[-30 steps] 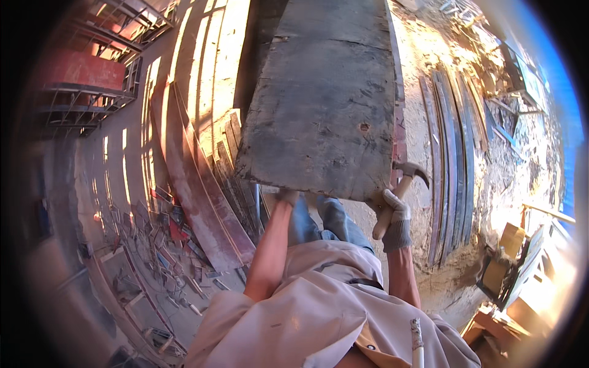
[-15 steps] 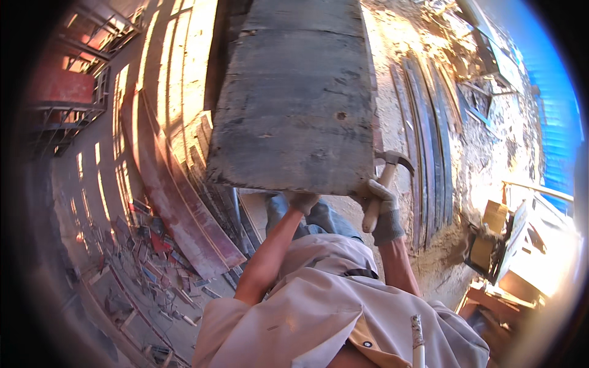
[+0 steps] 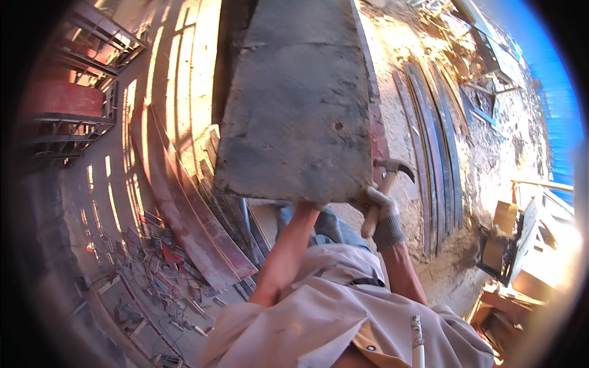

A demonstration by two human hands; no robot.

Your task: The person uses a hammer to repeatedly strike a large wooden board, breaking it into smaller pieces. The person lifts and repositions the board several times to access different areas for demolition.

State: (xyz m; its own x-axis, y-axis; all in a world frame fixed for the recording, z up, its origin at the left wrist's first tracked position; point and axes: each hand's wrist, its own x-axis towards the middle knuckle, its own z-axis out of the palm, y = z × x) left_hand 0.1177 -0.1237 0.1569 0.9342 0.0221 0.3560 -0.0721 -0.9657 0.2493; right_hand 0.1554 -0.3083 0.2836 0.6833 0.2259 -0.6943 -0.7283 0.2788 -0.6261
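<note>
Dark, worn panel [image 3: 294, 116] runs lengthwise ahead of the person, near edge just in front of the legs, far end cut off by the top of the view. Left hand [image 3: 315, 205] at the middle of the near edge, mostly hidden below it; cannot tell how the fingers stand. Right hand [image 3: 383, 207], gloved, at the right near corner, closed around the handle of a claw hammer [image 3: 388, 183], whose head sticks out past the panel's right edge. Left near corner free of any hand; reddish planks [image 3: 199, 224] lie close on that side, little clearance. On the right, a strip of bare ground [image 3: 399, 144] separates panel from long, narrow boards [image 3: 431, 153], roomier than the left. A reddish strip [image 3: 378, 132] shows along the panel's right edge; what bears the panel, cannot tell. Floor [image 3: 116, 165] at left dusty, banded with sunlight. Scraps [image 3: 162, 276] litter the lower left; metal racks [image 3: 86, 126] upper left; blue wall [image 3: 555, 110] far right, boxy pieces [image 3: 504, 218] nearer.
</note>
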